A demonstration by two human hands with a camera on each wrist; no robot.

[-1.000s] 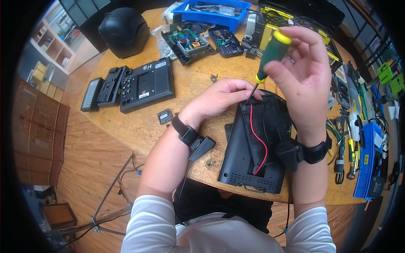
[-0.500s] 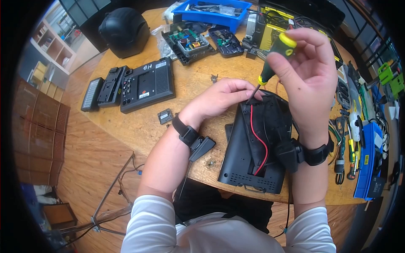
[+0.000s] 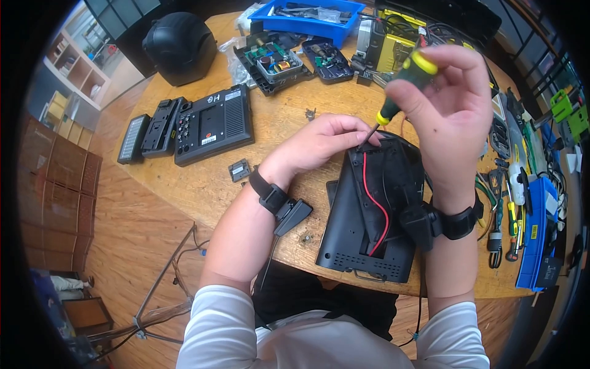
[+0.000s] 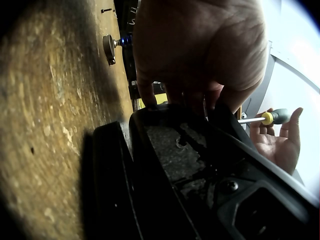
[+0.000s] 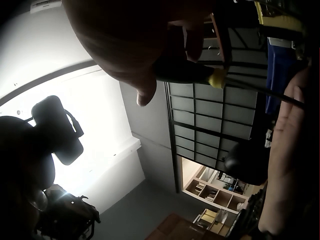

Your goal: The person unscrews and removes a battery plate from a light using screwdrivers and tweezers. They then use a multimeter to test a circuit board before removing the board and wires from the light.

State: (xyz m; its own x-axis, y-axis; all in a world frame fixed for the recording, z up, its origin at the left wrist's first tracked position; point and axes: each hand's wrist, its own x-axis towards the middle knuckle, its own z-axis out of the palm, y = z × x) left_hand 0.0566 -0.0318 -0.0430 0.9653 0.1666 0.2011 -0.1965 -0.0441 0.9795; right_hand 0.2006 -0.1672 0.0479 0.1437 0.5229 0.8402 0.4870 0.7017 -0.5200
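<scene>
My right hand (image 3: 452,104) holds a screwdriver (image 3: 415,72) with a green and yellow handle between thumb and fingers. The shaft slants down to the left, its tip at the far left corner of a black device housing (image 3: 335,230) that lies on the bench. My left hand (image 3: 326,140) grips that far end, fingertips close beside the tip. A red wire (image 3: 366,175) runs along a dark inner panel (image 3: 393,184) of the housing. In the left wrist view, the left fingers (image 4: 146,92) bend over the housing's edge, and a power socket (image 4: 257,215) shows at its near side.
Left on the wooden bench (image 3: 166,178) lie a flat black device (image 3: 214,126) and a small dark plate (image 3: 239,170). Behind stand an opened circuit-board case (image 3: 273,64) and a blue tray (image 3: 307,27). Hand tools (image 3: 512,227) and a blue bin (image 3: 536,234) line the right side.
The screwdriver's handle has tipped to the right and a little lower, with the right hand turning along. Its tip stays at the same corner. The left hand and the housing keep their place.
</scene>
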